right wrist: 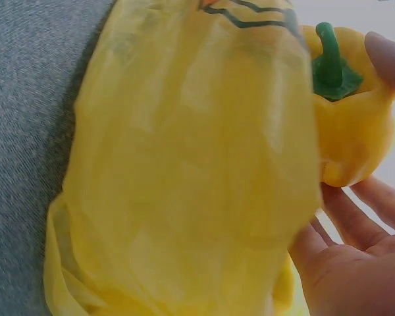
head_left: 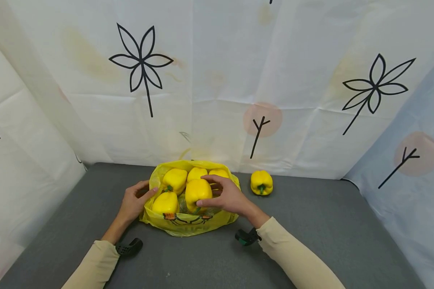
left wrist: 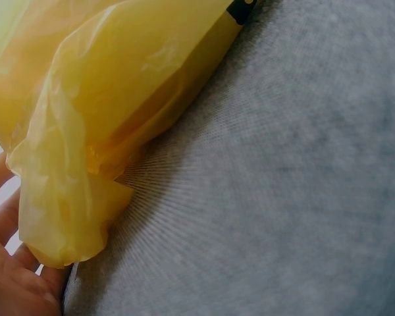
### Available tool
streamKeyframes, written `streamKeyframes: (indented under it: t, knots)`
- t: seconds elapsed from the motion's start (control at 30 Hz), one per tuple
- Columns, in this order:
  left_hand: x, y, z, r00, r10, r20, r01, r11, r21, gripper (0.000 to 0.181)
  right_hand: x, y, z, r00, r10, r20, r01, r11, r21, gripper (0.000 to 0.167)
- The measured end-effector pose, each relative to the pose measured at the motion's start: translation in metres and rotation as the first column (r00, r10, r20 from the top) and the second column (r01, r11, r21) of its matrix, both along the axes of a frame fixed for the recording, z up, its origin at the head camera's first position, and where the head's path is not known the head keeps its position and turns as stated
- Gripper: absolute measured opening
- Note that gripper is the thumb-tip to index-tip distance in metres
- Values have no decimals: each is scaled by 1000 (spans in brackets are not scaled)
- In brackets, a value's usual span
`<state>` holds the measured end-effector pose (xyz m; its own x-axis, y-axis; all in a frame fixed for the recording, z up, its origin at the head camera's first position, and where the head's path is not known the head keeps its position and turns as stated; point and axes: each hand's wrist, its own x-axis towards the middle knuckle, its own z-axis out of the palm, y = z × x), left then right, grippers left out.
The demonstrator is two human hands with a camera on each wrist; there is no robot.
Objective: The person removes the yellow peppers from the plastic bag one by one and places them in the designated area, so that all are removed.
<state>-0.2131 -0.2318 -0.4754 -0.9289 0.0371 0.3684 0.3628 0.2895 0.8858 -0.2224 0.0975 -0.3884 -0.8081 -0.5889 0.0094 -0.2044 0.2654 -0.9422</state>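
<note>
A yellow plastic bag (head_left: 189, 229) with a printed front lies with its mouth wide, and several yellow bell peppers (head_left: 175, 179) sit inside. At the bag's left side my left hand (head_left: 134, 201) holds its rim, the thumb reaching over the edge. The left wrist view has the left hand (left wrist: 20, 280) beside a crumpled corner of the bag (left wrist: 66, 217). Between thumb and fingers, my right hand (head_left: 228, 195) grips a yellow bell pepper (head_left: 198, 192) at the bag's mouth. Its green stem shows on this pepper (right wrist: 349, 131) in the right wrist view, partly hidden by the bag.
Another yellow bell pepper (head_left: 261, 181) stands on the dark grey table (head_left: 311, 233), to the right of the bag. White cloth (head_left: 217, 80) printed with leaves and twigs hangs behind the table and along both sides. Each wrist wears a dark band (head_left: 129, 247).
</note>
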Motion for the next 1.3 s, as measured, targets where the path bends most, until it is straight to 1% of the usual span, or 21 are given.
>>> streamKeyframes:
  t: [0.1, 0.4, 0.5, 0.73, 0.87, 1.1, 1.3]
  knots:
    - [0, 1, 1, 1000, 0, -1, 0, 1000, 2, 36, 0, 5, 3, 1000, -12, -1, 12, 1000, -15, 76]
    - [0, 0, 1, 1000, 3, 1, -3, 1000, -8, 36, 3, 24, 8, 999, -38, -37, 35, 997, -64, 75]
    - [-1, 0, 0, 1000, 1, 1, -1, 1000, -7, 37, 3, 28, 8, 998, -41, -45, 37, 996, -82, 74]
    - [0, 0, 0, 1000, 5, -9, -5, 1000, -14, 36, 6, 38, 5, 998, -64, -23, 61, 994, -86, 76]
    - [0, 0, -1, 1000, 5, -15, -5, 1000, -15, 35, 9, 43, 6, 997, -76, -14, 74, 993, -90, 77]
    - [0, 1, 1, 1000, -4, -8, 4, 1000, 3, 35, 14, 53, 9, 994, -112, -7, 111, 990, -93, 77]
    - [0, 1, 1, 1000, 3, 1, -3, 1000, 3, 35, 14, 63, 7, 994, -111, -3, 110, 986, -125, 78]
